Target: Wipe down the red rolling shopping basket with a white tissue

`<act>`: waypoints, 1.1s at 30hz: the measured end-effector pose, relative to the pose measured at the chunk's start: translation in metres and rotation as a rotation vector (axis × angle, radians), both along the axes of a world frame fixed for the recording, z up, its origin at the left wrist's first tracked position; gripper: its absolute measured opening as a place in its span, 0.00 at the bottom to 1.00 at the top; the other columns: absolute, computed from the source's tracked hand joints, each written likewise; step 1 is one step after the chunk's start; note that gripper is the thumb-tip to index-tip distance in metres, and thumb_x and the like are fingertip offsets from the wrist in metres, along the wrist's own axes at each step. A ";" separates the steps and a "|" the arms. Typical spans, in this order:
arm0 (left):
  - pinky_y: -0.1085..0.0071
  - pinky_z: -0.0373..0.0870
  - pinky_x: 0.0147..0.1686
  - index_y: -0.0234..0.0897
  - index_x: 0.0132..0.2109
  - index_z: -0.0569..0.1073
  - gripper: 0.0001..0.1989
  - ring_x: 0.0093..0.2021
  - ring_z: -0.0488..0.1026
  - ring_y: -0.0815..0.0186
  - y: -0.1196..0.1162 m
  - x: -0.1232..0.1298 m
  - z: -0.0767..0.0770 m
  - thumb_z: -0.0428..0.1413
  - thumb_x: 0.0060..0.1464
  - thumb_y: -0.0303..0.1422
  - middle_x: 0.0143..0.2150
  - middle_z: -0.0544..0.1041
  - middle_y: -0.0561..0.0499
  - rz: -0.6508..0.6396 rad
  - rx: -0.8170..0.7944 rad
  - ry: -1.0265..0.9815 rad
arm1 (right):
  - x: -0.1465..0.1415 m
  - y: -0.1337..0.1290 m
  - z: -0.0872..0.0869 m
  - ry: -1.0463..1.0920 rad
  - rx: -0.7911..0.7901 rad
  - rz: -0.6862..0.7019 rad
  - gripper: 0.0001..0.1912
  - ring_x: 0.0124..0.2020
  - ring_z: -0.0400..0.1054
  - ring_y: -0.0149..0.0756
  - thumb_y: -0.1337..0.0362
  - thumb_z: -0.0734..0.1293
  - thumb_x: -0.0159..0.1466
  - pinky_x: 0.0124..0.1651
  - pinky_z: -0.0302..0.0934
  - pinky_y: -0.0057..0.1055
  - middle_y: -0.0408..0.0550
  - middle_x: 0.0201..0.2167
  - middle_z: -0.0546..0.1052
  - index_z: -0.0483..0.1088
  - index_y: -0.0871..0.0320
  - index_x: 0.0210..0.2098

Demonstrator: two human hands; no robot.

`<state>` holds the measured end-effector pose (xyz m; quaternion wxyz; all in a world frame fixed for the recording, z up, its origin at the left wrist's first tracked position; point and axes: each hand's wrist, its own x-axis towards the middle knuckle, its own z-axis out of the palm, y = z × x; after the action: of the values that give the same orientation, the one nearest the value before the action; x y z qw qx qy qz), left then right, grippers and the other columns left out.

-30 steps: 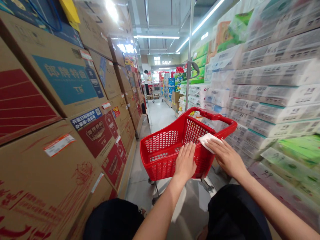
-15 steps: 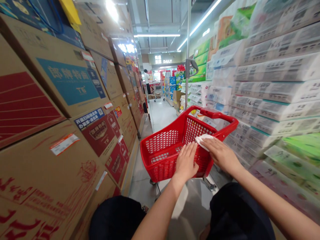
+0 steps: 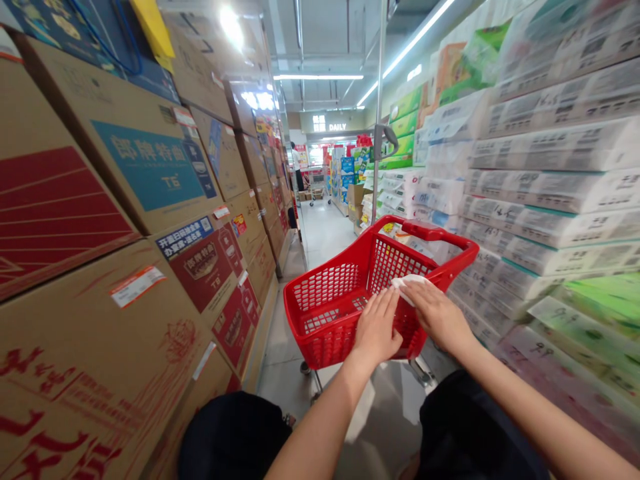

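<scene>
A red plastic shopping cart (image 3: 325, 347) with a perforated basket stands before my knees. My left hand (image 3: 379, 329) lies over its near rim, fingers stretched out and holding nothing. Its fingertips are close to a white cloth or tissue (image 3: 400, 283); whether they touch it I cannot tell. My right hand (image 3: 434, 310) presses that white wipe against the rim, near the handle end, with its fingers closed over it. Much of the wipe is hidden under those fingers. Inside, the basket shows only its slotted floor.
Stacked cardboard cartons (image 3: 165, 160) wall the left side. Packs of tissue paper (image 3: 545, 180) are piled high on the right. A metal pole (image 3: 376, 180) with a grey hook rises behind the cart. Down the aisle (image 3: 325, 230) are a person and another cart (image 3: 317, 183).
My right hand and the wipe have shifted slightly along the rim, closer to my left fingertips. The view has tilted a little, so the cart sits slightly lower and farther right.
</scene>
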<state>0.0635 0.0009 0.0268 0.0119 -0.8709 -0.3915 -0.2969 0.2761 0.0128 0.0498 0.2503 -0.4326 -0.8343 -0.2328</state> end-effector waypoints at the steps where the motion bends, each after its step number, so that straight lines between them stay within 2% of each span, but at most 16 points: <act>1: 0.58 0.44 0.76 0.32 0.75 0.49 0.46 0.78 0.44 0.61 0.000 -0.003 0.001 0.54 0.51 0.29 0.78 0.47 0.48 -0.007 0.006 0.018 | 0.000 -0.001 0.001 -0.012 -0.006 0.016 0.33 0.68 0.62 0.42 0.76 0.58 0.65 0.74 0.52 0.49 0.54 0.66 0.70 0.61 0.58 0.69; 4: 0.58 0.45 0.76 0.34 0.76 0.48 0.44 0.77 0.45 0.62 -0.003 -0.022 0.002 0.53 0.54 0.29 0.78 0.47 0.49 -0.004 0.027 0.077 | 0.025 0.007 0.013 -0.019 0.001 -0.020 0.33 0.66 0.65 0.41 0.75 0.58 0.66 0.74 0.51 0.51 0.50 0.65 0.72 0.62 0.53 0.69; 6: 0.59 0.44 0.76 0.34 0.76 0.47 0.43 0.77 0.46 0.62 -0.006 -0.040 -0.001 0.52 0.55 0.29 0.78 0.47 0.48 0.046 0.031 0.109 | 0.047 0.018 0.020 0.010 0.030 -0.104 0.32 0.65 0.67 0.43 0.74 0.59 0.66 0.73 0.52 0.53 0.51 0.64 0.73 0.63 0.54 0.68; 8: 0.58 0.43 0.76 0.33 0.76 0.48 0.43 0.77 0.47 0.61 -0.009 -0.056 -0.006 0.52 0.55 0.28 0.78 0.48 0.47 0.115 0.028 0.131 | 0.058 0.027 0.022 0.049 0.056 -0.171 0.30 0.64 0.68 0.46 0.73 0.59 0.66 0.71 0.54 0.54 0.54 0.62 0.74 0.66 0.56 0.66; 11: 0.55 0.42 0.76 0.32 0.76 0.50 0.44 0.77 0.46 0.58 -0.012 -0.065 -0.012 0.53 0.54 0.29 0.78 0.48 0.46 0.158 0.027 0.137 | 0.035 0.029 0.011 0.103 0.056 -0.176 0.28 0.63 0.68 0.48 0.73 0.59 0.65 0.70 0.57 0.53 0.55 0.60 0.77 0.68 0.57 0.64; 15: 0.56 0.43 0.76 0.29 0.75 0.52 0.43 0.77 0.47 0.58 -0.009 -0.059 -0.013 0.54 0.53 0.31 0.78 0.49 0.44 0.146 0.028 0.115 | -0.030 0.009 -0.013 0.102 -0.022 -0.031 0.31 0.63 0.68 0.43 0.76 0.58 0.64 0.72 0.54 0.49 0.53 0.60 0.76 0.66 0.58 0.66; 17: 0.56 0.44 0.76 0.30 0.74 0.53 0.43 0.77 0.47 0.58 -0.007 -0.058 -0.013 0.54 0.53 0.31 0.78 0.49 0.44 0.132 0.025 0.116 | -0.046 0.001 -0.017 0.103 -0.036 0.024 0.32 0.64 0.67 0.42 0.76 0.58 0.64 0.73 0.54 0.49 0.52 0.62 0.75 0.65 0.57 0.67; 20: 0.56 0.46 0.75 0.32 0.74 0.54 0.42 0.77 0.48 0.58 -0.006 -0.065 -0.013 0.53 0.53 0.31 0.78 0.50 0.46 0.119 0.004 0.127 | -0.032 0.000 -0.012 0.075 -0.058 0.044 0.32 0.64 0.68 0.41 0.75 0.58 0.65 0.74 0.51 0.51 0.50 0.63 0.74 0.64 0.54 0.67; 23: 0.55 0.48 0.74 0.35 0.75 0.52 0.42 0.76 0.50 0.59 -0.008 -0.073 -0.014 0.53 0.54 0.32 0.78 0.49 0.47 0.147 -0.014 0.140 | 0.000 0.009 -0.005 0.096 -0.033 -0.031 0.32 0.64 0.67 0.43 0.75 0.58 0.65 0.74 0.50 0.54 0.51 0.63 0.74 0.64 0.54 0.67; 25: 0.54 0.49 0.74 0.36 0.76 0.50 0.43 0.76 0.50 0.58 -0.012 -0.072 -0.014 0.53 0.55 0.32 0.78 0.48 0.47 0.172 -0.015 0.153 | 0.009 0.012 -0.005 0.137 -0.001 -0.087 0.33 0.66 0.66 0.44 0.75 0.58 0.64 0.73 0.51 0.54 0.52 0.63 0.74 0.64 0.55 0.67; 28: 0.50 0.49 0.73 0.35 0.76 0.48 0.43 0.76 0.49 0.56 -0.016 -0.063 -0.013 0.53 0.56 0.35 0.78 0.47 0.45 0.209 -0.010 0.174 | -0.008 0.005 -0.015 0.173 0.006 -0.090 0.33 0.67 0.64 0.45 0.76 0.58 0.64 0.73 0.52 0.52 0.54 0.63 0.74 0.64 0.58 0.67; 33: 0.51 0.51 0.73 0.34 0.76 0.46 0.44 0.77 0.48 0.56 -0.017 -0.054 -0.010 0.53 0.56 0.35 0.78 0.45 0.45 0.187 -0.003 0.196 | -0.063 -0.023 -0.030 0.136 -0.095 0.042 0.35 0.69 0.62 0.42 0.77 0.58 0.63 0.74 0.52 0.50 0.55 0.66 0.70 0.61 0.59 0.69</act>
<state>0.0093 -0.0165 0.0173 0.0767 -0.8554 -0.4684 -0.2075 0.2136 -0.0097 0.0198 0.2906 -0.4411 -0.8343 -0.1578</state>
